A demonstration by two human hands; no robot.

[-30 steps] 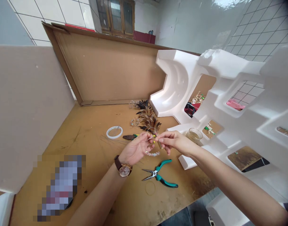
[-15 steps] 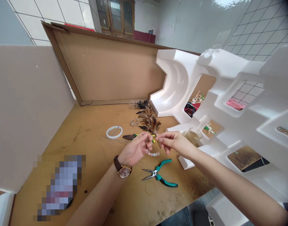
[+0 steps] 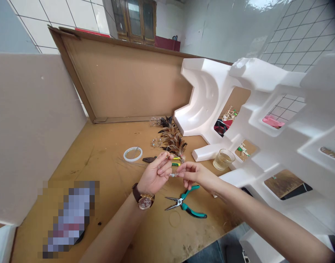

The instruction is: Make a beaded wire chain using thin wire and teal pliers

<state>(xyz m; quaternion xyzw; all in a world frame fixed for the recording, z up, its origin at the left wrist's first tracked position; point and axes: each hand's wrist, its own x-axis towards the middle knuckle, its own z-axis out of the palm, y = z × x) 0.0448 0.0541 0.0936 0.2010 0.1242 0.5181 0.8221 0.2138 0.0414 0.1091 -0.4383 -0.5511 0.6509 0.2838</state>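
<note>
My left hand [image 3: 158,173], with a watch on its wrist, pinches a thin wire loop whose upper curve rises above the fingertips. Clear beads [image 3: 173,175] sit on the lower part of this beaded wire ring, between the two hands. My right hand [image 3: 193,174] has its thumb and forefinger closed at the right end of the beads. Just below the hands lie teal-handled needle-nose pliers [image 3: 179,202], jaws slightly apart. Behind my left hand are pliers with yellow-green handles [image 3: 176,164], partly covered by the fingers. Brown and black feathers [image 3: 172,137] lie beyond.
A white ring-shaped roll [image 3: 133,154] and loose wires lie left of the hands. A glass cup [image 3: 223,159] stands at right against white foam packing [image 3: 202,98]. Cardboard [image 3: 129,80] walls the back. A thin wire ring [image 3: 174,219] lies near the front edge; a blurred object [image 3: 71,215] lies left.
My right hand has moved slightly down and left, from the wire's upper part to the beads. The beaded section has shifted up a little. My left hand keeps its pinch.
</note>
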